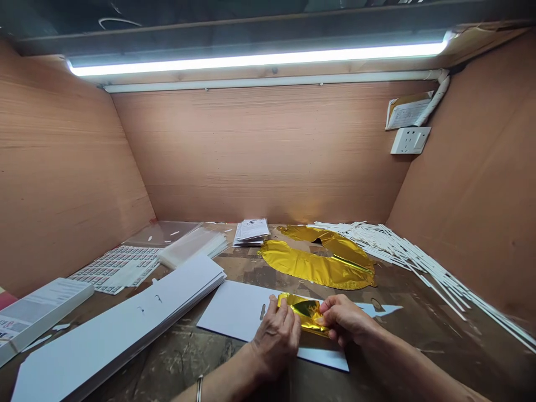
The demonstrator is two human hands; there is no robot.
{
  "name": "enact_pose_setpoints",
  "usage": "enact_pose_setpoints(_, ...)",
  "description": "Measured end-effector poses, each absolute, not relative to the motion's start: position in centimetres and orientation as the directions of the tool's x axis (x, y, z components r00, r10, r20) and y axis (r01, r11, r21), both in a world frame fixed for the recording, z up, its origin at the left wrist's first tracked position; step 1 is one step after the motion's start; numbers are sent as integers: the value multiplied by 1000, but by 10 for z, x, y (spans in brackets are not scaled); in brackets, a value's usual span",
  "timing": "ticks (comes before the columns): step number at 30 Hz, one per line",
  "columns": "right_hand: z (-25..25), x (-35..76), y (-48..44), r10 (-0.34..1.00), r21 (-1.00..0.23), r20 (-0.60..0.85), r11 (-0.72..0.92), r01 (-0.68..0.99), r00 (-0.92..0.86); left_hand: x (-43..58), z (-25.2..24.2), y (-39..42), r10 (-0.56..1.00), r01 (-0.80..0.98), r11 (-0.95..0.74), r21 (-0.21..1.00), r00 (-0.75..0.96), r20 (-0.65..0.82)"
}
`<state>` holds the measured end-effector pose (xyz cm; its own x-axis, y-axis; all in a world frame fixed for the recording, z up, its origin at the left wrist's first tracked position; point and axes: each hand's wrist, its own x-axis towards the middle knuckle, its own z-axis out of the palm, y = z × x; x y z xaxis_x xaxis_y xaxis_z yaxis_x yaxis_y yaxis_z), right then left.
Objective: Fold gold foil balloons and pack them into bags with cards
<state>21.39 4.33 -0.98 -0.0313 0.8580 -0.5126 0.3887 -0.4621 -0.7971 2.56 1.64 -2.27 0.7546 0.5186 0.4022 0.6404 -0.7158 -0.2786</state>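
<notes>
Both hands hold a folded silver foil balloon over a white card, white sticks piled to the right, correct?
No: the head view shows gold, not silver. The left hand and right hand hold a folded gold foil balloon over a white card, white sticks piled to the right.

Thing: one gold foil balloon (302,312), folded small, not inflated
Surface: very shiny, with many creases
Pose: lying almost flat, pinched between left hand (275,341) and right hand (345,319)
Place: just over the white card (234,310) on the counter
</notes>
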Motion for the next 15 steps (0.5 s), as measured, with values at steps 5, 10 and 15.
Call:
enact_pose_setpoints(5,24,217,18,994,-732,87,111,672,-68,24,14,32,594,647,-749,-143,751,287)
enact_pose_setpoints(10,29,207,-3,707,-263,604,613,745,-368,17,69,41,645,627,-764,155,747,159)
enact_pose_setpoints(15,35,192,17,944,-844,-68,118,524,-323,4,80,59,758,515,-224,827,626,-184)
